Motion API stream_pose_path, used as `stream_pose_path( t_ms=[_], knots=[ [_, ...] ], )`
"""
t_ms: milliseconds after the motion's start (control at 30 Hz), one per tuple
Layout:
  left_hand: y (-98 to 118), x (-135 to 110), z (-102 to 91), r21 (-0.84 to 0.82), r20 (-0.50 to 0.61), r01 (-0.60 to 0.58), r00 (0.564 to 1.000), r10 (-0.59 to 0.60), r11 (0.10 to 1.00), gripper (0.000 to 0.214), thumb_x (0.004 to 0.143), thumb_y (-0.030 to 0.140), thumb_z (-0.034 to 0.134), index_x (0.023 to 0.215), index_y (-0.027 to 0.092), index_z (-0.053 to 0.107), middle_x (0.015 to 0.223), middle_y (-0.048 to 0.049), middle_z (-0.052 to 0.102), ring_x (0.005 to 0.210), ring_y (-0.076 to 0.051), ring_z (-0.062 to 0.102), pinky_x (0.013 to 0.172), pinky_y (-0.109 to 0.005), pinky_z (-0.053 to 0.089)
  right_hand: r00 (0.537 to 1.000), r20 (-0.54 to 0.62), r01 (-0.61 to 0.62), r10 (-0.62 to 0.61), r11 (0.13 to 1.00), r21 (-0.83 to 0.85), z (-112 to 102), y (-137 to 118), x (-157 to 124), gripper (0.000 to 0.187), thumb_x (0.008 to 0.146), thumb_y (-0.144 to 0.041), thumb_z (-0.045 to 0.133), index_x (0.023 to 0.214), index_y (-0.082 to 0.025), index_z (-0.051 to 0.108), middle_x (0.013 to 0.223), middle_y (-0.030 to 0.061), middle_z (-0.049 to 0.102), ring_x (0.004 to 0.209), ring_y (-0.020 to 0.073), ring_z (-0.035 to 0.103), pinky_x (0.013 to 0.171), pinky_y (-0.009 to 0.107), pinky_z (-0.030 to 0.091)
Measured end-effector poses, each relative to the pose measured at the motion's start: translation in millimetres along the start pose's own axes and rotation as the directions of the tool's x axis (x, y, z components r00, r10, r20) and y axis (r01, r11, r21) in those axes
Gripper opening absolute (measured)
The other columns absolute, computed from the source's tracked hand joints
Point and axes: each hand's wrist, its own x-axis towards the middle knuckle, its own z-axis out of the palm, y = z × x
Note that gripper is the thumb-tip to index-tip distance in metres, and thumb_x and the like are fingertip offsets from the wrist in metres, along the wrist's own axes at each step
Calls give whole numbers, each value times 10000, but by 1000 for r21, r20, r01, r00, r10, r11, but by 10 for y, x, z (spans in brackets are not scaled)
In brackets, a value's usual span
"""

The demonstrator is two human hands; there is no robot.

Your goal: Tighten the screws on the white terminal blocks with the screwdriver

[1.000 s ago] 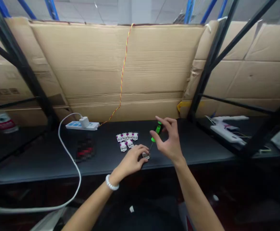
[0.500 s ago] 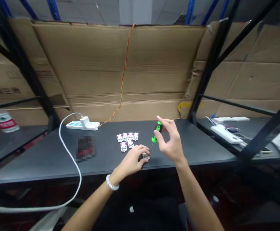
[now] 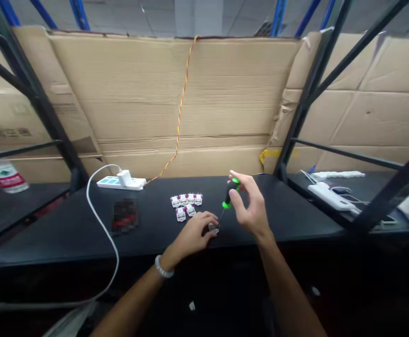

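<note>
Bottle [image 3: 10, 177]: red-capped, at your far left, beyond the dark rack post and well apart from your hands.
White cable [image 3: 101, 224]: looping down over the desk [image 3: 151, 238] edge, left of where you work.
Dark object [image 3: 124, 216]: black and red, blurred out, lying left of the loose parts; you cannot tell what it is.
Power strip [image 3: 134, 184]: at the back, near the cardboard wall [image 3: 225, 93], with a plug [image 3: 124, 177] standing in it.
Loose parts [image 3: 180, 214]: six, white and purple, four in a row and two below, just beyond your left fingertips and off the tool's line.
Left hand [image 3: 193, 230]: reaching in from the left, thumb and fingers closed about one small part.
Held part [image 3: 213, 228]: near the front of the desk, between your left thumb and fingers, so your left hand is nearest; it lies down and left of your right hand.
Screwdriver [image 3: 230, 194]: tilted, green-and-black handle up and right, thin shaft slanting down-left to the held part's right side; whether the tip is seated is too small to tell.
Right hand [image 3: 250, 203]: thumb and fingers grasping the handle from the right, raised above the desk.
White strip [image 3: 332, 196]: far right, beyond the other post, with cables around it.
</note>
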Motion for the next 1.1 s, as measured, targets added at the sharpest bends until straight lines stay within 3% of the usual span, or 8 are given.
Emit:
stream_pose_path(
  t_ms=[100,267,400,533,633,767,933,1100],
  knots=[
    [2,1,1,-6,-6,-7,1000,7,1000,143,917,118,725,1022,215,727,1224,-70,747,1139,-271,668,1061,-429,512,999,-40,11,-15,996,-90,-1,-10,5,412,976,-319,680,1385,-274,677,1175,98,660,1031,262,668,878,440,607],
    [-5,3,6,-11,-1,-6,1000,6,1000,177,907,110,736,1047,217,718,1223,-67,747,1140,-273,666,1066,-432,502,998,53,38,-38,999,11,-4,-22,-2,498,1043,-255,524,1540,-273,552,1305,115,674,1164,280,670,1014,491,572],
    [10,3,-1,-5,-8,3,1000,-3,1000,222,900,107,742,1091,214,709,1229,-68,744,1138,-277,659,1051,-435,504,997,-8,76,-77,995,-68,-3,-51,-3,444,965,-305,699,1408,-284,672,1195,104,641,1066,273,661,900,450,602],
    [17,0,-8,-1,-11,3,1000,-3,1000,227,898,104,736,1089,220,703,1181,-60,750,1112,-272,664,1044,-436,516,997,53,54,-54,999,0,-16,-65,1,484,1036,-229,542,1513,-303,584,1226,92,673,1082,251,675,961,447,588],
    [-7,-9,3,-37,-24,30,999,-31,999,306,879,91,751,1151,223,701,1321,-85,700,1147,-267,670,1024,-423,551,996,59,61,-62,998,10,-21,-65,2,483,1039,-252,549,1521,-280,574,1289,111,670,1163,277,665,1004,472,574],
    [-51,-18,30,-93,-32,109,993,-113,990,444,864,116,776,1287,224,698,1516,-124,562,1039,-224,701,960,-412,611,997,-8,73,-74,994,-85,-7,-58,0,446,979,-287,683,1424,-267,660,1163,96,640,1003,253,654,864,423,604],
    [-49,-2,37,-91,-22,128,991,-131,988,386,860,143,789,1236,219,750,1423,-103,633,1047,-229,705,979,-407,616,998,51,44,-43,999,-10,-6,-46,-9,514,1061,-238,502,1572,-291,528,1260,103,649,1093,250,650,985,450,578],
    [-41,10,39,-93,-7,85,996,-86,992,355,876,123,764,1221,207,767,1357,-103,693,1193,-274,686,1069,-433,575,998,-2,55,-56,995,-87,13,-46,-13,506,985,-331,692,1485,-292,624,1185,96,622,993,249,639,859,415,600]
  ],
)
